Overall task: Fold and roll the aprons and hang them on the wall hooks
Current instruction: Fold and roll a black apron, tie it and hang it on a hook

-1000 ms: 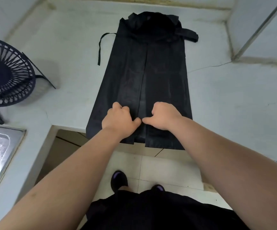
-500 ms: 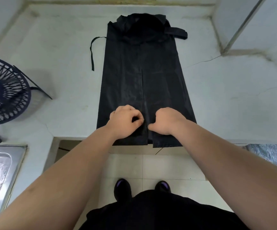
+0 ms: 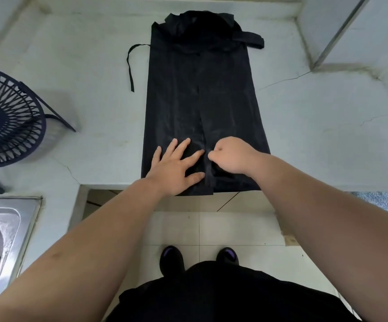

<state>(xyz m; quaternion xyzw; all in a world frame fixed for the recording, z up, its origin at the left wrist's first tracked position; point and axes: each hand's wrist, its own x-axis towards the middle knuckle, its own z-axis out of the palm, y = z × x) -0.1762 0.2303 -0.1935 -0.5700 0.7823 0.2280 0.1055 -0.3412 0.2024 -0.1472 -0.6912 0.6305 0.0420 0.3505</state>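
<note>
A black apron [image 3: 202, 94] lies lengthwise on the pale counter [image 3: 316, 126], its two sides folded in to meet along a centre seam. One thin strap [image 3: 129, 66] trails out on the left, and a wider strap [image 3: 253, 40] pokes out at the far right. My left hand [image 3: 176, 166] lies flat with spread fingers on the near left flap. Fingers curled, my right hand [image 3: 231, 156] pinches the near edge of the right flap at the seam. The apron's near end hangs slightly over the counter's front edge.
A dark wire basket [image 3: 5, 122] stands on the counter at the left. A steel sink [image 3: 5, 224] is at the lower left. A white wall panel [image 3: 350, 29] rises at the far right. Tiled floor [image 3: 223, 228] and my shoes show below the counter edge.
My left hand has uncurled from a fist and now lies flat with spread fingers on the left flap. My right hand stays curled at the seam.
</note>
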